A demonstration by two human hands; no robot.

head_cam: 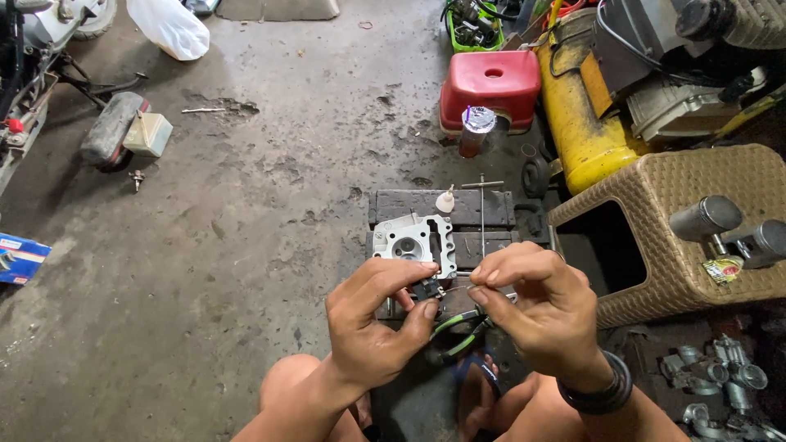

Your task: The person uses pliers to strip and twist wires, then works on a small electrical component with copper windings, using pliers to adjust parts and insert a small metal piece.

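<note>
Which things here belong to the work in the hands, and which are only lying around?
In use:
- left hand pinching a small black part
- right hand pinching a thin wire
- grey engine head
- green-handled pliers

Lying about:
- red stool
- yellow tank
- wicker stool
- white bag

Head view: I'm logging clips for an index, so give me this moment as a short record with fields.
setting: concrete floor of a workshop
left hand: pinches a small black part between thumb and fingers
right hand: pinches a thin wire that reaches toward the black part
below hands: green-handled pliers
ahead of hands: metal cylinder head on dark wooden blocks
nearby: red stool, yellow tank, woven basket
</note>
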